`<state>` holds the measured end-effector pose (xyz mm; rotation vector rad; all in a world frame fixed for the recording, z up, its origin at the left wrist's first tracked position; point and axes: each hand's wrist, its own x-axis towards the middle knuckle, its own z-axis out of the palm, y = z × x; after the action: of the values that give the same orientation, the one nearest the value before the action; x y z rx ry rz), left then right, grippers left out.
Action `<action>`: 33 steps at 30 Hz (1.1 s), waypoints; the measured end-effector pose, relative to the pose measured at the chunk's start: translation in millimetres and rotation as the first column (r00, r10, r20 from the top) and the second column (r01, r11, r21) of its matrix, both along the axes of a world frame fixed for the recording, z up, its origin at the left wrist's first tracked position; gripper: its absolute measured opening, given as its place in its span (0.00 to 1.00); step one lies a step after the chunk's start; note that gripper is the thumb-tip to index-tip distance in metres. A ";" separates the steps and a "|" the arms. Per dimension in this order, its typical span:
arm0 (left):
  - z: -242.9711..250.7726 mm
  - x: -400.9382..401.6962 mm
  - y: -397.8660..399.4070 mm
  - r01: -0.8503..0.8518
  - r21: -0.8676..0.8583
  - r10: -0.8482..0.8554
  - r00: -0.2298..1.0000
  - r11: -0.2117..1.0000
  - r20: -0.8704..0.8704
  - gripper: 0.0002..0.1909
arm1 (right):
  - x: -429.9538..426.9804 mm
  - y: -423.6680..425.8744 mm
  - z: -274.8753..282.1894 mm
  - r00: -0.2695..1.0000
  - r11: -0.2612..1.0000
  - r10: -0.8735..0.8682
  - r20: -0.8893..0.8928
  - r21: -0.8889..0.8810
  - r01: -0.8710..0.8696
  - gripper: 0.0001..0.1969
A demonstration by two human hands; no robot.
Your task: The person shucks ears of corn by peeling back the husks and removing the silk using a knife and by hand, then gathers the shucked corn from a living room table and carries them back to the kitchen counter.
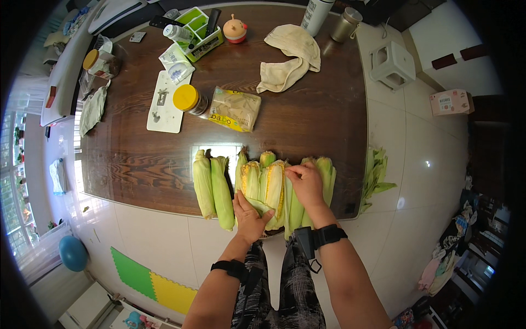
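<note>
Several ears of corn in green husks lie side by side along the near edge of the dark wooden table [135, 172]. The middle ear of corn [275, 187] has its husk partly opened, with yellow kernels showing. My left hand [249, 218] rests on a loose husk leaf [258, 205] at the lower part of the ears, thumb spread from the fingers. At that middle ear's upper right, my right hand [306, 183] has thumb and fingertips pinched together; whether husk or silk is between them is hidden. Two unopened ears [204, 185] lie at the left.
Farther back are a babo paper pack [235, 109], a yellow-lidded jar [190, 100], a white board [164, 119], a green-and-white organizer [205, 45], a beige cloth [294, 53] and a steel tumbler [346, 26]. Husk leaves [374, 174] hang or lie beyond the table's right edge.
</note>
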<state>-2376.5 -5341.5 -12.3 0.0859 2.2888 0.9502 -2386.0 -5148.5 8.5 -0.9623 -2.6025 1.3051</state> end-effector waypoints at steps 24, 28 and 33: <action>1.3 -0.9 -1.6 -0.006 0.005 0.005 0.999 1.000 0.047 0.61 | -6.3 14.5 -14.9 0.995 0.977 0.052 0.087 -0.209 -0.033 0.10; -0.8 1.1 -2.6 -0.006 0.008 0.006 1.000 1.000 0.023 0.61 | -5.7 17.7 -7.8 0.995 0.982 0.096 0.035 -0.167 -0.089 0.09; -0.2 2.6 -0.9 -0.002 0.017 0.002 1.000 1.000 0.005 0.60 | -0.6 20.1 2.6 0.991 0.958 0.080 0.105 -0.282 -0.047 0.09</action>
<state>-2373.9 -5342.4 -12.6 0.0889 2.2766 0.9700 -2386.6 -5128.4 11.1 -1.0279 -2.5993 1.7185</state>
